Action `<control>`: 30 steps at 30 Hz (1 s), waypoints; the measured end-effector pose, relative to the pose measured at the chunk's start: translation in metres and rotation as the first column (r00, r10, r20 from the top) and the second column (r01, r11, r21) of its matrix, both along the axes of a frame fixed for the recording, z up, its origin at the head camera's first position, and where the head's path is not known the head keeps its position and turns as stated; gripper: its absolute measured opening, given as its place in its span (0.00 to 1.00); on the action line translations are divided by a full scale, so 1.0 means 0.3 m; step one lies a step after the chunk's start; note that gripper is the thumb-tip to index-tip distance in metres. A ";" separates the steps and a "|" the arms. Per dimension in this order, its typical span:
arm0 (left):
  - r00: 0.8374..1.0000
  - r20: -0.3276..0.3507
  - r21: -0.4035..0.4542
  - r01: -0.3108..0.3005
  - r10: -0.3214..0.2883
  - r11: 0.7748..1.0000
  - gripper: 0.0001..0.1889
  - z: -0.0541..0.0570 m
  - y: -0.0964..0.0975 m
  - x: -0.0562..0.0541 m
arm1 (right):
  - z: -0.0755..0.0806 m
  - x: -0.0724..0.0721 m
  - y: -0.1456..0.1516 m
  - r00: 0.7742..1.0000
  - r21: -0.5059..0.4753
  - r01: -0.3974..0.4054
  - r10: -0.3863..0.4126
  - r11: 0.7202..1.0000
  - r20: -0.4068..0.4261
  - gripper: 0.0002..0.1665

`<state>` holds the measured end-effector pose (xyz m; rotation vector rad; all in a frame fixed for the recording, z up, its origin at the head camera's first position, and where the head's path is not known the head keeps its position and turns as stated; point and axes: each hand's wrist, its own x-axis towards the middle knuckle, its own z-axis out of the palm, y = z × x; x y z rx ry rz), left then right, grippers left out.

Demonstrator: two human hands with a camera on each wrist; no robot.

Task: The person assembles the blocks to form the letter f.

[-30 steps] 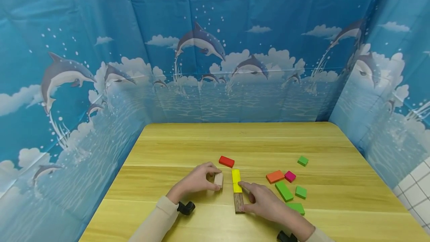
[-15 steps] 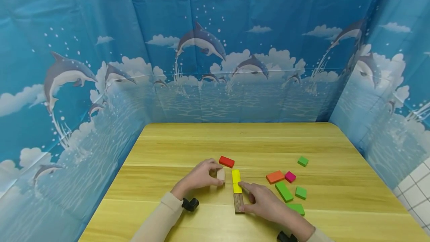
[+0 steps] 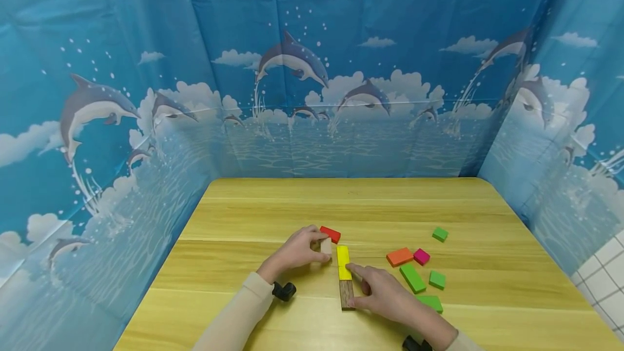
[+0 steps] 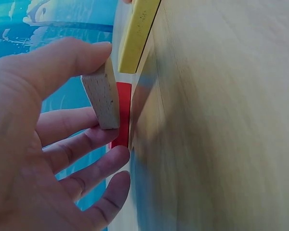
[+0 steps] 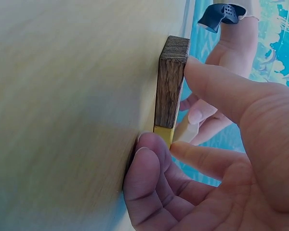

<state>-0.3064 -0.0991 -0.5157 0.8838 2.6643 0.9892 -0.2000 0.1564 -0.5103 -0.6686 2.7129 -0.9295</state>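
Between thumb and fingertips, my left hand (image 3: 299, 248) pinches a pale wooden block (image 3: 326, 248). In the left wrist view this block (image 4: 102, 96) is tilted and held off the tabletop, with the other fingers spread loosely below it. A bright yellow section (image 3: 343, 262) and a dark brown wood-grained block (image 3: 346, 294) lie end to end in a straight row to its right. My right hand (image 3: 382, 291) rests along that row. Its index fingertip touches the yellow section, its thumb touches the brown block (image 5: 171, 91), and the remaining fingers bend down beside the row.
Just behind the pale block lies a red block (image 3: 330, 234). Right of the row are an orange block (image 3: 400, 257), a magenta block (image 3: 421, 256), and several green blocks (image 3: 412, 278) on the wooden table (image 3: 273, 207). A blue dolphin curtain (image 3: 302, 140) hangs behind.
My left hand has carried the pale block rightward and slightly away from me, nearer the red block and the yellow section's far end. My right hand and the row have stayed in place.
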 end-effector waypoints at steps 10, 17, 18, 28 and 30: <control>1.000 -0.017 -0.017 -0.023 0.022 1.000 0.33 0.007 0.043 -0.018 | -0.006 -0.002 0.003 1.000 0.002 -0.007 0.007 1.000 -0.006 0.45; 0.997 -0.043 0.003 -0.063 0.063 0.998 0.32 -0.006 0.077 -0.041 | -0.006 -0.001 0.004 1.000 -0.009 -0.021 0.021 1.000 -0.021 0.45; 0.997 -0.042 0.007 -0.070 0.071 0.997 0.32 -0.009 0.083 -0.044 | -0.007 -0.001 0.004 1.000 -0.011 -0.022 0.021 1.000 -0.020 0.45; 0.992 -0.056 0.019 -0.112 0.113 0.993 0.30 -0.017 0.135 -0.073 | -0.010 -0.002 0.007 1.000 -0.011 -0.020 0.020 1.000 -0.019 0.44; 0.992 -0.056 0.013 -0.113 0.114 0.993 0.30 -0.017 0.143 -0.075 | -0.010 -0.002 0.006 1.000 -0.013 -0.019 0.019 1.000 -0.018 0.44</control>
